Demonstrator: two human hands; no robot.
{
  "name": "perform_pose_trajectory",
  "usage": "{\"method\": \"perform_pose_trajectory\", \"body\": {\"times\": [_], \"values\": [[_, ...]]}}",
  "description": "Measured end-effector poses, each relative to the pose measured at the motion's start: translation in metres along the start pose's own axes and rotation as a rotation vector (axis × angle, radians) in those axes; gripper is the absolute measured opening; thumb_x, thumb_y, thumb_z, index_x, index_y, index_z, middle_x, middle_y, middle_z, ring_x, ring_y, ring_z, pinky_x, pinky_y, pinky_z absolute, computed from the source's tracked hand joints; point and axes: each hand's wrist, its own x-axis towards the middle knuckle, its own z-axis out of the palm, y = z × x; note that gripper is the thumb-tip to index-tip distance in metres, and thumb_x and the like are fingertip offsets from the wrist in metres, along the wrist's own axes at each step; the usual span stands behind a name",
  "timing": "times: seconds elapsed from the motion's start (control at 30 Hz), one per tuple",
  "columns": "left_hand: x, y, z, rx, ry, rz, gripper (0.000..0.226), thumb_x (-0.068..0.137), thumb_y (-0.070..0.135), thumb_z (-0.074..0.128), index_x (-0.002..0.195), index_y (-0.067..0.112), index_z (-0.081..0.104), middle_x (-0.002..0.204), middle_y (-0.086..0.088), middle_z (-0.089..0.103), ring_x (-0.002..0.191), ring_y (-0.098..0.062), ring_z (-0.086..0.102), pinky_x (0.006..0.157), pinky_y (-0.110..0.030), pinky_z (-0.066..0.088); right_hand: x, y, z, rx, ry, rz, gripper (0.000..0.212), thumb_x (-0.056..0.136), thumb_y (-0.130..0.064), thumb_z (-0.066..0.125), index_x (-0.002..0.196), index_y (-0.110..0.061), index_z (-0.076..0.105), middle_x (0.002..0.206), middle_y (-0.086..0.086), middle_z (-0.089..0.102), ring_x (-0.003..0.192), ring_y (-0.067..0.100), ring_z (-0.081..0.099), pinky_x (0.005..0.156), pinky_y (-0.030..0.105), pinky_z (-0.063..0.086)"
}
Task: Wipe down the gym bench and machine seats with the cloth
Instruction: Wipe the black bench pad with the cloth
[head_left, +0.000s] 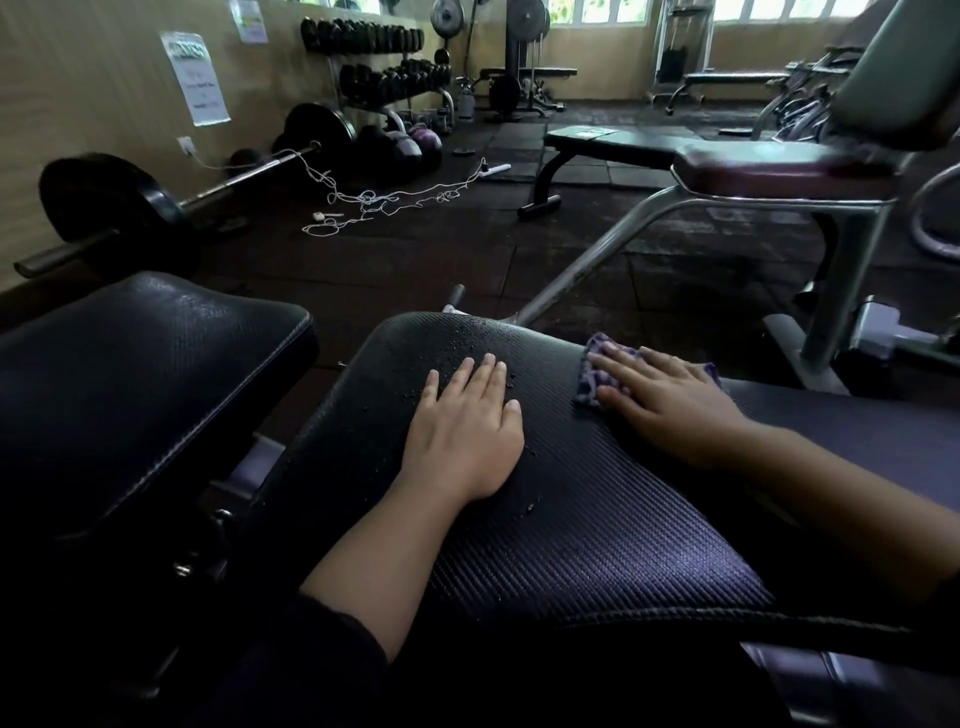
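A black ribbed bench pad (571, 519) fills the lower middle of the head view, with water droplets scattered over its far end. My left hand (462, 426) lies flat on the pad, fingers straight and pointing away from me. My right hand (670, 400) presses a purple patterned cloth (592, 379) flat against the pad's right edge, fingers extended over it. Most of the cloth is hidden under that hand. A second black padded seat (130, 374) sits to the left, separated by a gap.
A maroon-seated incline bench (769, 166) on a grey frame stands at the right. A flat black bench (613, 143) is behind it. A loaded barbell (171, 202), a tangled white cord (379, 200), medicine balls and a dumbbell rack (384, 67) line the left wall.
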Motion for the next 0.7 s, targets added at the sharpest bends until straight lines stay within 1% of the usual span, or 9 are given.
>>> {"method": "perform_pose_trajectory", "body": {"times": [0.1,0.2,0.27,0.33,0.37,0.43,0.5,0.57,0.7], "values": [[0.001,-0.001,0.001,-0.047,0.006,-0.019,0.056,0.104,0.038,0.012,0.155,0.018,0.003,0.162,0.008,-0.004,0.147,-0.005,-0.007,0.12,-0.036,-0.009,-0.005,-0.029,0.004,-0.028,0.01,-0.081,0.053,0.098,-0.055,0.018,0.149,-0.047,0.005,0.158,-0.02,-0.002,0.148,0.017,0.0,0.117,0.033,0.001],[0.0,0.0,0.0,-0.074,0.007,-0.042,0.056,0.104,0.039,0.01,0.155,0.015,0.004,0.162,0.005,-0.002,0.148,-0.006,-0.007,0.12,-0.034,-0.008,0.024,-0.055,0.004,0.014,0.017,-0.151,0.051,0.099,-0.056,0.017,0.148,-0.049,0.006,0.158,-0.022,0.0,0.148,0.015,0.0,0.117,0.033,-0.001],[0.0,-0.001,-0.001,-0.081,0.001,-0.048,0.056,0.104,0.039,0.01,0.154,0.014,0.003,0.163,0.004,-0.002,0.148,-0.006,-0.007,0.12,-0.033,-0.009,0.055,-0.06,0.003,0.049,-0.017,-0.177,0.05,0.099,-0.057,0.019,0.147,-0.052,0.01,0.158,-0.023,0.003,0.148,0.014,0.002,0.117,0.036,0.002],[0.001,-0.002,-0.001,-0.092,-0.001,-0.052,0.057,0.104,0.038,0.01,0.154,0.013,0.003,0.163,0.004,-0.002,0.147,-0.006,-0.007,0.12,-0.032,-0.009,0.083,-0.054,0.001,0.086,-0.059,-0.137,0.049,0.098,-0.059,0.02,0.147,-0.053,0.014,0.158,-0.021,0.01,0.147,0.016,0.013,0.117,0.041,0.011],[0.001,-0.003,-0.001,-0.09,-0.001,-0.052,0.057,0.104,0.038,0.011,0.154,0.013,0.003,0.163,0.004,-0.002,0.148,-0.006,-0.007,0.12,-0.032,-0.008,0.092,-0.045,-0.001,0.131,-0.07,-0.077,0.05,0.097,-0.061,0.02,0.147,-0.052,0.018,0.158,-0.017,0.019,0.144,0.019,0.022,0.115,0.041,0.019],[0.0,-0.003,-0.001,-0.079,-0.001,-0.05,0.057,0.104,0.037,0.013,0.155,0.013,0.004,0.163,0.004,-0.002,0.148,-0.006,-0.006,0.12,-0.032,-0.008,0.096,-0.027,-0.004,0.224,-0.077,0.073,0.053,0.096,-0.064,0.022,0.146,-0.046,0.026,0.149,-0.005,0.042,0.133,0.023,0.043,0.103,0.036,0.035],[0.0,-0.003,-0.001,-0.067,-0.005,-0.047,0.057,0.104,0.037,0.015,0.155,0.013,0.004,0.163,0.003,-0.002,0.148,-0.007,-0.006,0.12,-0.032,-0.008,0.084,-0.014,-0.005,0.212,-0.07,0.151,0.055,0.096,-0.063,0.021,0.146,-0.041,0.029,0.142,0.001,0.05,0.127,0.025,0.049,0.096,0.034,0.038],[0.0,-0.003,-0.002,-0.048,-0.008,-0.042,0.058,0.104,0.038,0.017,0.155,0.013,0.004,0.163,0.003,-0.002,0.148,-0.007,-0.005,0.12,-0.032,-0.007,0.066,-0.008,-0.004,0.14,-0.041,0.156,0.054,0.098,-0.059,0.02,0.148,-0.038,0.027,0.148,-0.002,0.043,0.132,0.025,0.044,0.102,0.037,0.034],[0.0,-0.004,-0.005,-0.023,-0.042,-0.029,0.059,0.104,0.039,0.017,0.155,0.013,0.003,0.163,0.002,-0.003,0.148,-0.009,-0.006,0.12,-0.032,-0.008,0.022,-0.01,0.001,0.044,0.054,0.138,0.053,0.099,-0.055,0.02,0.15,-0.038,0.02,0.158,-0.013,0.021,0.143,0.019,0.023,0.112,0.037,0.014]]}}
